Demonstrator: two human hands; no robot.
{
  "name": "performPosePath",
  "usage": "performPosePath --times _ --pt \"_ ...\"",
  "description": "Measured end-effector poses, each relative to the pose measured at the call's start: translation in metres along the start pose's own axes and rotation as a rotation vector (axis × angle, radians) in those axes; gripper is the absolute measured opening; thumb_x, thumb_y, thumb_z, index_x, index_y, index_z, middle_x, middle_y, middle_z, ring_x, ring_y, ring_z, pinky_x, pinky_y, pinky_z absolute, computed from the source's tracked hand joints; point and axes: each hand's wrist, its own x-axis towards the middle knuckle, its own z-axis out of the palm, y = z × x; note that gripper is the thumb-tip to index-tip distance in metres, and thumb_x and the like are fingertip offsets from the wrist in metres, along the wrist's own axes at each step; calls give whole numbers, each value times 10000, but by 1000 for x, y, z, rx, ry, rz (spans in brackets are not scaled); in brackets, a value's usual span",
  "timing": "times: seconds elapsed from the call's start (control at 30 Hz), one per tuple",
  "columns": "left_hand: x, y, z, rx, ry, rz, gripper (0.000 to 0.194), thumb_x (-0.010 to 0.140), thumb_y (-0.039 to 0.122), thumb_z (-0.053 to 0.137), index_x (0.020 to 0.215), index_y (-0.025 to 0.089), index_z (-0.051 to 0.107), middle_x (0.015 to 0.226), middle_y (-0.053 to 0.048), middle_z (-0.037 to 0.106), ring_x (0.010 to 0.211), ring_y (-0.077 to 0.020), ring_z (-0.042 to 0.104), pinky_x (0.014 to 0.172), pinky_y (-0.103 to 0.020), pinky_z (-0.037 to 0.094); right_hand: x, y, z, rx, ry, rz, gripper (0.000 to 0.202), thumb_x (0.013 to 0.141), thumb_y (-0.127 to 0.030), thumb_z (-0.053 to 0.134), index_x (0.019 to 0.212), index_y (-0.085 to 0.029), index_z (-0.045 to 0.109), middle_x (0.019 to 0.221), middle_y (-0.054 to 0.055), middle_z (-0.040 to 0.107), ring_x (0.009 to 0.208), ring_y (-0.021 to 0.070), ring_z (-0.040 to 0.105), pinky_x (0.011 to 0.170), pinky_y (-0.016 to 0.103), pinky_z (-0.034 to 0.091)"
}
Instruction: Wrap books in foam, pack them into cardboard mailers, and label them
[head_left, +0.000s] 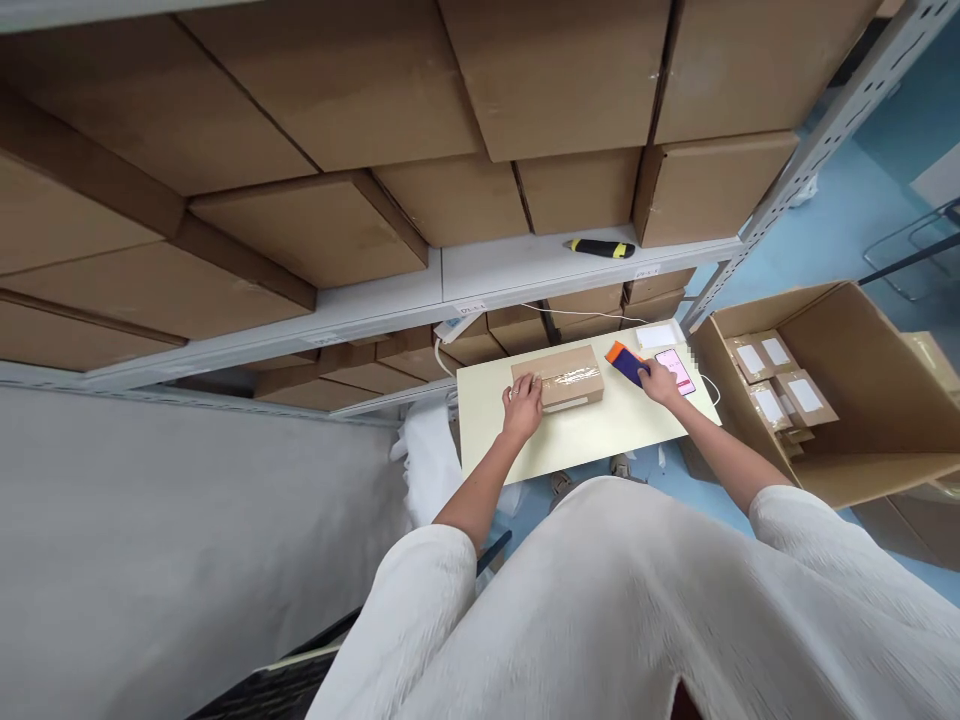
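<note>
A small taped cardboard box [566,377] lies on the pale yellow table [592,437]. My left hand [523,405] rests on the box's left end, its fingers bent over the edge. To the right, my right hand [658,382] is closed round the dark blue end of an orange and blue object [626,362], perhaps a tape dispenser, above the table. Just beyond that hand lies a phone [675,371] with a pink screen. A white tray or box [656,336] sits at the table's back right.
Shelves [495,275] full of cardboard boxes stand behind the table. A black and yellow cutter [601,248] lies on the shelf edge. On the right, a large open carton [885,390] holds several small labelled boxes. White cables run near the table.
</note>
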Motion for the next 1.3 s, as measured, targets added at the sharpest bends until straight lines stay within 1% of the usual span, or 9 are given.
performPosePath --times 0.2,0.37,0.5,0.63,0.77,0.87,1.07,1.2,1.3 --pt "0 -2 1 -50 5 11 641 1027 143 409 1637 235 584 1743 -192 494 1646 -359 395 1312 -641 297 32 -68 -30 353 18 -273 353 989 -402 460 1155 -219 711 1143 97 776 1069 299 674 978 408 525" --pt "-1 -7 2 -93 10 31 645 1025 147 429 1647 251 568 1757 -177 479 1650 -352 383 1324 -641 278 40 -132 -10 480 -161 -384 220 889 -397 489 893 -234 637 904 35 694 908 246 626 854 349 517" --pt "-3 -13 2 -123 -9 49 636 1031 161 440 1645 267 563 1744 -167 495 1654 -345 373 1331 -645 263 34 -159 10 463 -253 -397 211 890 -414 501 874 -236 615 891 30 679 888 235 619 857 345 521" --pt "-3 -15 1 -142 -11 63 627 1055 178 423 1662 274 545 1752 -160 485 1664 -340 361 1331 -641 270 29 -162 12 355 -238 -394 286 951 -521 581 939 -238 622 965 49 727 969 255 654 931 366 536" --pt "-2 -16 0 -147 -16 62 627 1063 194 434 1675 283 531 1761 -151 478 1665 -344 360 1332 -644 270 23 -157 4 217 -252 -453 526 830 -613 850 1144 -252 631 1081 55 776 1043 273 694 961 374 545" --pt "-2 -16 -1 -143 -34 61 609 1079 212 414 1673 285 533 1782 -140 453 1672 -338 355 1332 -644 269 21 -154 -3 102 -255 -502 596 765 -528 906 1220 -254 637 1138 59 783 1047 275 724 949 365 556" --pt "-1 -16 -9 -147 -62 48 606 1061 214 449 1655 263 557 1794 -142 440 1679 -330 360 1332 -630 285 35 -136 -16 -87 -270 -540 487 683 -286 865 1121 -224 661 1123 91 785 985 295 738 854 358 579" --pt "2 -16 -21 -204 -53 12 576 1015 186 520 1572 273 636 1723 -120 547 1631 -306 449 1338 -584 306 47 -119 -15 -45 -286 -536 477 652 -200 822 1094 -225 644 1072 65 783 957 283 730 824 351 584" --pt "7 -10 -33 -369 48 -64 499 987 153 555 1451 247 712 1588 -120 671 1506 -300 586 1303 -526 385 50 -113 -11 13 -291 -536 496 638 -191 831 1095 -225 641 1081 63 784 961 279 729 834 353 588"
